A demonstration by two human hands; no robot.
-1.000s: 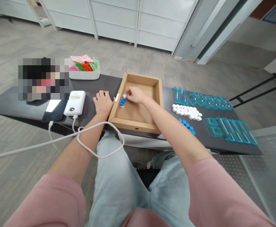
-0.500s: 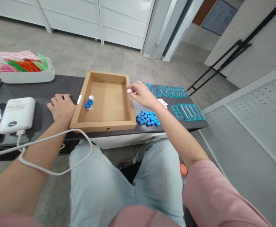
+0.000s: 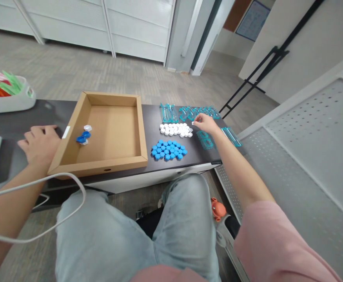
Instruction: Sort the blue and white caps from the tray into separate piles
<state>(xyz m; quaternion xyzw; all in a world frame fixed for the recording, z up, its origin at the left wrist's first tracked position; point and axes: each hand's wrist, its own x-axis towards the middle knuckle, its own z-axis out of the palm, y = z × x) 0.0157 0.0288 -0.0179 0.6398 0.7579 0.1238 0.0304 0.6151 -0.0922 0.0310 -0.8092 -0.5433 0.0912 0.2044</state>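
Table point(image 3: 151, 117): right hand point(image 3: 207, 123) outstretched, pinching white piece point(image 3: 193, 123)

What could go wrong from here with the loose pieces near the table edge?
The right hand pinches a white piece by fingertips alone; it might slip into the white cluster. The forearm crosses the teal acrylic parts at the table's edge and could sweep them off. The cable draped over the left forearm may snag.
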